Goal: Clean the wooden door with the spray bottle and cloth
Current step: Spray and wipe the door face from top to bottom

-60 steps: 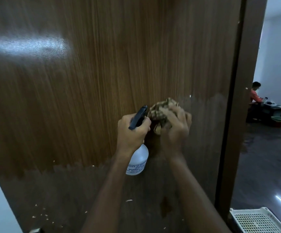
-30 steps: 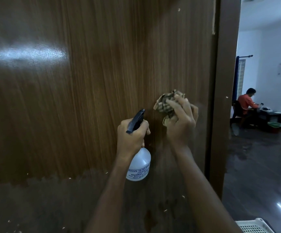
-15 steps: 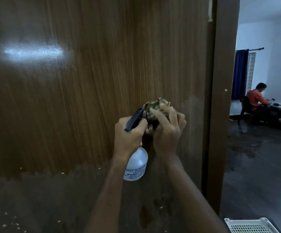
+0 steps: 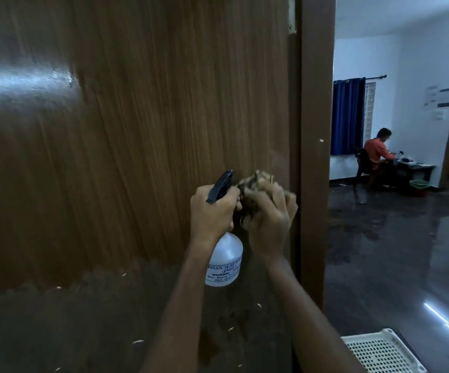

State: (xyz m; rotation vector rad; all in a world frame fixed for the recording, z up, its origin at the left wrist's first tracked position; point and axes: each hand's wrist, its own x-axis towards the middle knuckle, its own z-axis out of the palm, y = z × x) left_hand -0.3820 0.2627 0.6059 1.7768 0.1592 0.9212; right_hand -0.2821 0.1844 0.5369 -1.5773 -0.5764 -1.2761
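Woodgrain fills most of what I see: the wooden door (image 4: 126,125) stands close in front of me, its grain running top to bottom, with a pale glare high at the left and a darker, speckled band across the lower part. Moving right, my left hand (image 4: 212,211) is curled tight around the neck of the spray bottle (image 4: 224,265), whose long axis hangs nearly upright, white body below my fist and dark nozzle poking up and slightly right above it, aimed at the panel. Just beside it, almost touching, my right hand (image 4: 269,219) is clenched on the bunched cloth (image 4: 255,181), which shows above my knuckles and seems pressed to the wood near the door's right edge. That hand is blurred, so I cannot tell exactly how the fingers lie. The cloth hand is the nearer one to the unwiped strip by the door frame (image 4: 316,157), so I judge the wipe should go along the grain there. Farther right sit a white perforated basket (image 4: 379,354) low down and a seated person (image 4: 376,154) at a desk well away.
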